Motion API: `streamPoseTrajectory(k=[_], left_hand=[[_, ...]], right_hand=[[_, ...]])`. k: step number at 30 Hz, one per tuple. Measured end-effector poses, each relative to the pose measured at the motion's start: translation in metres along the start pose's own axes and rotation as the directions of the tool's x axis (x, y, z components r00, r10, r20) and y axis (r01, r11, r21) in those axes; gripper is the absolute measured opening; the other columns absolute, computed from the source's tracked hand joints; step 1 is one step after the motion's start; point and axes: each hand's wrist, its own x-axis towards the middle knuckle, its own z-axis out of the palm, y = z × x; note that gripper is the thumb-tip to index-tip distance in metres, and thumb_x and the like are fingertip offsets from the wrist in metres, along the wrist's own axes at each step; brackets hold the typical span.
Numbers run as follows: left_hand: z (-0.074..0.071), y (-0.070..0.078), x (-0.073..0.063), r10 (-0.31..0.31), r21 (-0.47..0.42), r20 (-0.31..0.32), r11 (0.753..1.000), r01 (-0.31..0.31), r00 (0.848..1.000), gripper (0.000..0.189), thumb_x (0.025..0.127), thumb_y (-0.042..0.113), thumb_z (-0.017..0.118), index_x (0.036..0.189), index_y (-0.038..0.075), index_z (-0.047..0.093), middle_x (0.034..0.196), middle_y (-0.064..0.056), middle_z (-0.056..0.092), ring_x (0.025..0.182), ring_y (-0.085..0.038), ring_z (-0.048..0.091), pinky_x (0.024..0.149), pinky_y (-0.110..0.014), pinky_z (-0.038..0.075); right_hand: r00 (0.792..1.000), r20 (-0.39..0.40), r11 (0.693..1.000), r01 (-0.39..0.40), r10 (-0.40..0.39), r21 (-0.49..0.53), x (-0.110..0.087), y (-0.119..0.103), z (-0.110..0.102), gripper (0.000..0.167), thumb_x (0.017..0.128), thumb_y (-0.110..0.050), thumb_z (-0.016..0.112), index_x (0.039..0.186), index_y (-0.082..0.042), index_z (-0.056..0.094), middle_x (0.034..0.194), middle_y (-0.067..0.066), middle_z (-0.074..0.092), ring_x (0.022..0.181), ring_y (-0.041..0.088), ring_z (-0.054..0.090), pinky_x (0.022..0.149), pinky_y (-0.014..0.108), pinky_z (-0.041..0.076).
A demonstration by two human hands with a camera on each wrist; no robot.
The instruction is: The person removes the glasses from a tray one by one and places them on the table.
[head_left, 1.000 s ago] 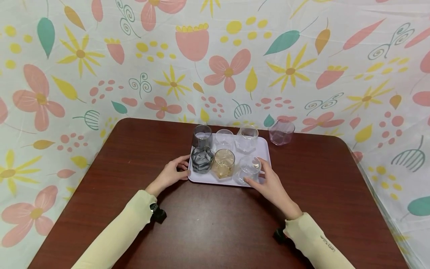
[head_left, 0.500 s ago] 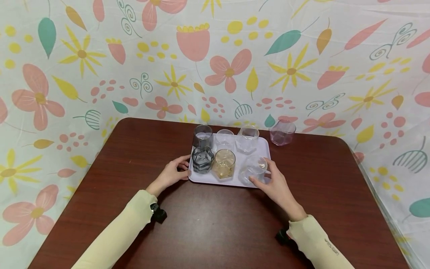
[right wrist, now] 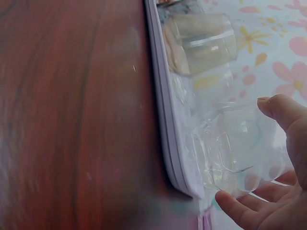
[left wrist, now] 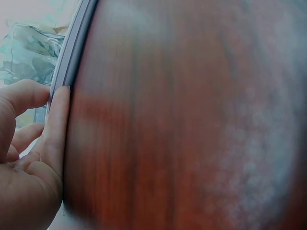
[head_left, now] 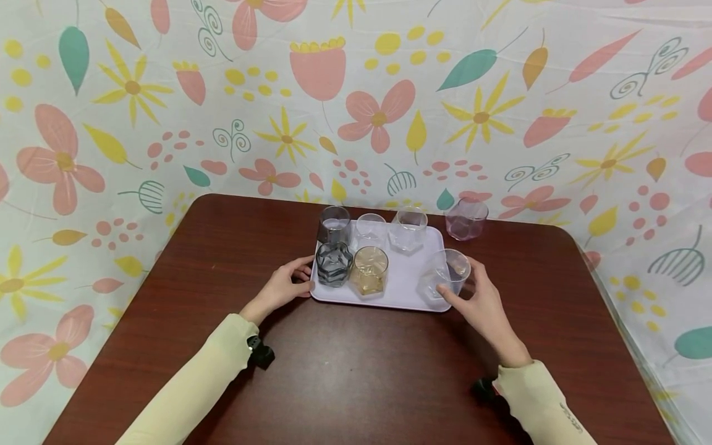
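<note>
With thumb and fingers around its sides, my right hand (head_left: pixel 485 303) grips a clear faceted glass (head_left: pixel 449 272) at the front right corner of a pale lilac tray (head_left: pixel 405 278). In the right wrist view this glass (right wrist: pixel 240 143) tilts and overlaps the tray's end. My left hand (head_left: pixel 283 285) holds the tray's left edge; the left wrist view has thumb and finger right at the rim (left wrist: pixel 72 52). Standing on the tray are a dark wavy glass (head_left: pixel 334 264), an amber glass (head_left: pixel 369 272), a smoky grey glass (head_left: pixel 334 227) and two clear glasses (head_left: pixel 408 230) behind.
A pinkish glass (head_left: pixel 466 219) stands on the brown wooden table (head_left: pixel 334 377), beyond the tray's back right corner. Behind the table hangs a flower-patterned cloth (head_left: pixel 378 117). Black cameras are strapped at both wrists.
My right hand has carried the clear glass to the right, away from the amber glass to the tray's right end. The left hand and the tray have stayed in place.
</note>
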Motion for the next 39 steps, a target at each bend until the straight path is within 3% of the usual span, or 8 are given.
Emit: streamPoseTrajectory(k=[14,16,20,22,31,39], left_hand=[[-0.001,-0.002,0.0,-0.005,0.013,0.002,1.0,0.005,1.0,0.061,0.092,-0.01,0.065,0.15,-0.01,0.046,0.12,-0.031,0.058,0.109,-0.042,0.059,0.075,-0.039,0.067],[-0.001,-0.003,0.001,-0.005,0.012,0.003,1.0,0.005,1.0,0.061,0.093,-0.009,0.065,0.15,-0.01,0.046,0.12,-0.031,0.058,0.109,-0.041,0.06,0.076,-0.04,0.067],[-0.001,-0.004,0.001,-0.006,0.006,0.005,1.0,0.005,1.0,0.061,0.093,-0.009,0.065,0.15,-0.01,0.045,0.119,-0.03,0.058,0.109,-0.04,0.059,0.076,-0.04,0.067],[-0.001,-0.004,0.001,-0.008,0.005,0.004,1.0,0.008,1.0,0.061,0.093,-0.009,0.065,0.151,-0.01,0.045,0.12,-0.03,0.058,0.109,-0.04,0.059,0.076,-0.039,0.067],[-0.001,-0.004,0.002,-0.004,0.005,0.0,1.0,0.004,1.0,0.061,0.092,-0.01,0.065,0.15,-0.01,0.046,0.118,-0.029,0.058,0.108,-0.04,0.059,0.076,-0.04,0.067],[0.0,-0.005,0.002,0.008,0.005,-0.008,1.0,-0.008,1.0,0.06,0.091,-0.01,0.065,0.149,-0.01,0.048,0.117,-0.029,0.059,0.107,-0.038,0.06,0.074,-0.037,0.067]], right_hand=[[0.995,-0.087,0.998,-0.047,0.042,-0.049,-0.002,0.013,-0.032,0.079,0.088,-0.014,0.085,0.15,0.0,0.04,0.135,0.025,0.057,0.11,0.045,0.067,0.086,-0.003,0.042],[0.994,-0.096,0.996,-0.056,0.049,-0.067,-0.002,0.017,-0.036,0.079,0.088,-0.016,0.085,0.151,-0.001,0.039,0.136,0.025,0.058,0.108,0.037,0.069,0.086,-0.003,0.042],[0.991,-0.117,0.993,-0.073,0.062,-0.095,-0.001,0.023,-0.043,0.079,0.088,-0.018,0.085,0.15,-0.001,0.04,0.134,0.025,0.06,0.102,0.002,0.063,0.085,-0.003,0.042],[0.99,-0.123,0.992,-0.079,0.067,-0.098,0.0,0.026,-0.046,0.078,0.089,-0.019,0.084,0.15,-0.001,0.039,0.133,0.026,0.06,0.099,-0.008,0.057,0.084,-0.003,0.043],[0.982,-0.152,0.988,-0.127,0.113,-0.085,0.004,0.037,-0.061,0.078,0.09,-0.02,0.083,0.151,-0.002,0.038,0.133,0.029,0.06,0.095,-0.019,0.053,0.082,-0.003,0.043],[0.973,-0.168,0.985,-0.167,0.159,-0.036,0.011,0.05,-0.074,0.079,0.093,-0.022,0.08,0.154,-0.001,0.035,0.138,0.027,0.055,0.103,-0.017,0.047,0.082,-0.003,0.044]])
